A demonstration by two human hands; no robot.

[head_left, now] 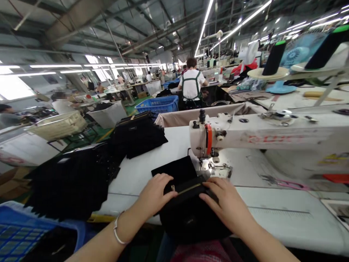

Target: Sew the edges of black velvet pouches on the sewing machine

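Observation:
A black fabric panel with a gold zipper (188, 218) lies at the front edge of the sewing table, its lower part hanging over. My left hand (156, 191) holds it at the zipper's left end, thumb and fingers closed on the cloth beside the zipper pull (172, 187). At the zipper's right end, my right hand (225, 200) grips the same panel between thumb and fingers. A flat black fabric piece (177, 170) extends behind it toward the presser foot area of the white sewing machine (205, 138). What lies under my fingers is hidden.
Stacks of black fabric pieces (73, 178) and black panels (137, 133) lie to the left. A blue basket (79, 227) stands at lower left. Pink-handled scissors (293, 184) rest under the machine arm. Black thread cones (275, 58) stand at right; a co-worker (191, 83) sits ahead.

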